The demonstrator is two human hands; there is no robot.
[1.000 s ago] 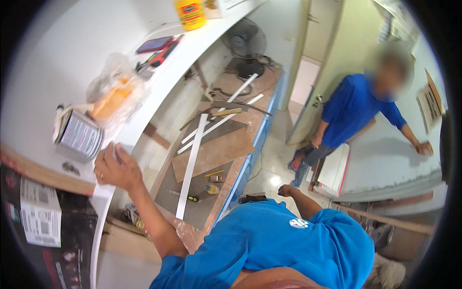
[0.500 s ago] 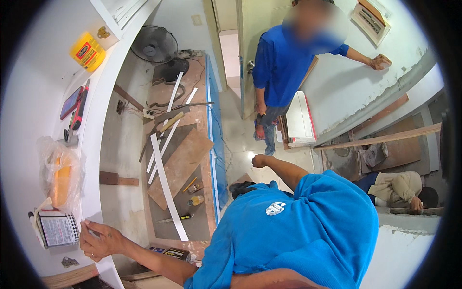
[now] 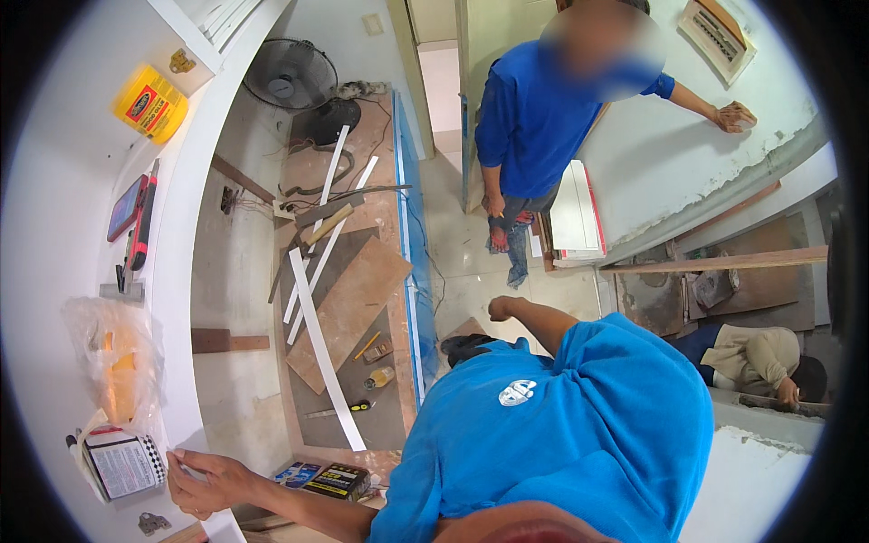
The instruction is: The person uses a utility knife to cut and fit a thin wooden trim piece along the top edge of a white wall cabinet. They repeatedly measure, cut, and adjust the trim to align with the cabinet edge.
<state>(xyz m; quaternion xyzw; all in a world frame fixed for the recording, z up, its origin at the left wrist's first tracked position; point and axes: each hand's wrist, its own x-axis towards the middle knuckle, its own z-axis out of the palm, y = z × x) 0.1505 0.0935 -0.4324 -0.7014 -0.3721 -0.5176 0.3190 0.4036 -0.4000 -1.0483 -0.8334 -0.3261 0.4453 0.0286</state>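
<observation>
My left hand is at the front edge of a long white board on the left, its fingers curled together at that edge. Whatever it may pinch is too small to make out. Beside the fingers stands a can with a white label and checkered border. A clear plastic bag around something orange lies just beyond the can. My right hand is a closed fist out in front of my blue shirt, over the floor, touching nothing; no object shows in it.
A yellow tub, a phone and a red-and-black tool lie farther along. White strips, a hammer and boards cover a low worktop; a fan stands behind. One co-worker touches the wall; another bends low at right.
The whole view has shifted slightly. My left hand stays at the board's edge beside the can, and my right fist is still closed. The standing co-worker now covers the door handle.
</observation>
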